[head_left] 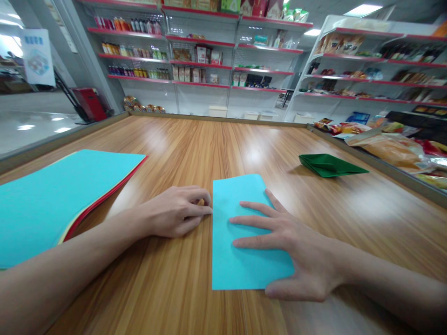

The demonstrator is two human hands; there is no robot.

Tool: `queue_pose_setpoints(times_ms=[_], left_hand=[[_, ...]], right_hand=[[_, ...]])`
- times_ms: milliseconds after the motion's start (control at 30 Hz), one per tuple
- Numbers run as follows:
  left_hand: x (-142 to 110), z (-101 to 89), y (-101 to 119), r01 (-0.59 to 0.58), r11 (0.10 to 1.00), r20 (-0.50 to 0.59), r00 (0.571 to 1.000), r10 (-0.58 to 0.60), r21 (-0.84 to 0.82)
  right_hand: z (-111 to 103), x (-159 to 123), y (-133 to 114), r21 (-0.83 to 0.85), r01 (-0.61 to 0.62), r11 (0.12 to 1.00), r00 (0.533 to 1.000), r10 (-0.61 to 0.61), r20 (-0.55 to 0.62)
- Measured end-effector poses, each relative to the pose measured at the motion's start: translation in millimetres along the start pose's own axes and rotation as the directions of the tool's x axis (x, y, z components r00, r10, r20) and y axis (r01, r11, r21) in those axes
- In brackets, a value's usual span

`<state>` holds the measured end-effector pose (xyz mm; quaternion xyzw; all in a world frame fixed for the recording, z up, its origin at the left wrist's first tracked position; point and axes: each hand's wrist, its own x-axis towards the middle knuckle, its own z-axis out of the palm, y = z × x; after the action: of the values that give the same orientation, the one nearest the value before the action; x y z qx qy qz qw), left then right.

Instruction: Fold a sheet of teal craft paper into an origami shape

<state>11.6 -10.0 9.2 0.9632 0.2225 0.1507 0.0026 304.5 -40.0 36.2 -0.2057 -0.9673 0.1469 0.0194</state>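
While the right hand [291,232] spreads over the turquoise paper [230,265], the left hand [176,211], loosely curled, meets its edge, gripping nothing visible; likely light and creasable, it is best held by its margins.

Left hand [178,211], right hand [300,244] bare; fingers [251,221] slender; forearms [84,256] bare, slim.

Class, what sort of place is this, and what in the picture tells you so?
Probably a shop, or a room fitted out like one: red-edged shelves line the back, rows of bottles stand on some, and bagged goods lie beside the wooden table.
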Motion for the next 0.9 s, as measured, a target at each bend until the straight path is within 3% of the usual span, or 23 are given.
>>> queue_pose_setpoints(times_ms=[900], left_hand=[[6.7,-0.9,4.8,-0.021,0.999,0.015,1.0,0.021,0.046]], right_hand=[[1.3,-0.3,0.0,0.013,-0.004,1.0,1.0,0.005,-0.019]])
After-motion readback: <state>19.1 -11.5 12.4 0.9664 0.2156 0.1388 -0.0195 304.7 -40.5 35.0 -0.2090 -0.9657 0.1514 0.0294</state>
